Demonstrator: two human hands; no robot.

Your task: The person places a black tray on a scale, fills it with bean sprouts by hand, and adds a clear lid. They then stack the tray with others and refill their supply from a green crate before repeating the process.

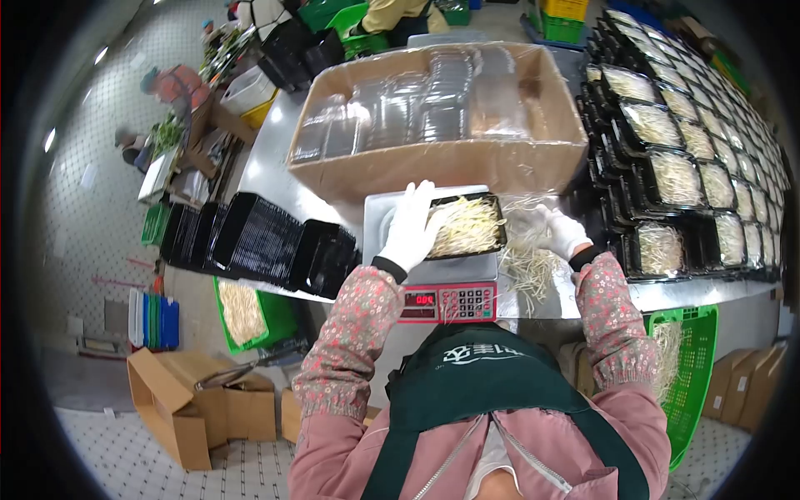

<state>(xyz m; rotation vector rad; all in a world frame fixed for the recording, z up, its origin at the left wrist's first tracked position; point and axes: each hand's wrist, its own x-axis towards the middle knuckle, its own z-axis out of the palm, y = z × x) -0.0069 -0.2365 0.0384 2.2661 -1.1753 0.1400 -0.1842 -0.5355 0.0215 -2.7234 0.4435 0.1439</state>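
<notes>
A black tray (502,240) filled with pale bean sprouts (465,227) rests on the red scale (450,302). My left hand (410,225), in a white glove, lies at the tray's left side with its fingers stretched out, touching the sprouts' edge. To the right of the scale, my gloved right hand (562,232) is closed at a clear plastic lid or film, which is hard to make out. Loose sprouts (533,271) lie on the metal table just below it.
Behind the scale stands a cardboard box (367,179) of clear lids. Black empty trays (258,242) are stacked at left, filled trays (673,177) at right. Green crates (698,375) stand below the table (583,304). Several people are farther back.
</notes>
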